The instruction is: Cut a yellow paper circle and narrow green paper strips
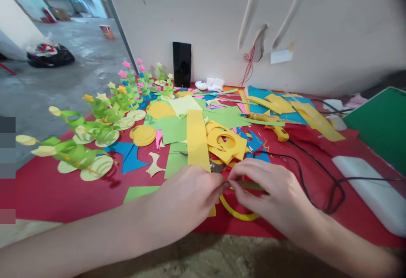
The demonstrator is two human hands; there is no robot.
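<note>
My left hand (193,191) and my right hand (272,185) meet at their fingertips above the table's front, both closed in a pinch. Between them is a narrow green paper strip (250,185), showing in the gap between my right thumb and forefinger; its end at my left fingertips is mostly hidden. Just beneath lies a pair of scissors (217,167), its yellow handle loop (237,215) partly under my right hand. A long yellow paper strip (198,138) runs under my left hand. Beyond are yellow sheets (239,144) with round cut-outs.
Green paper spirals (104,130) on round bases, topped with stars, stand at left. Yellow discs (142,135) and blue scraps (135,157) lie nearby. A yellow glue gun (279,132) trails a black cord (304,180) rightward. A phone (182,64) leans on the wall; a white box (371,193) sits right.
</note>
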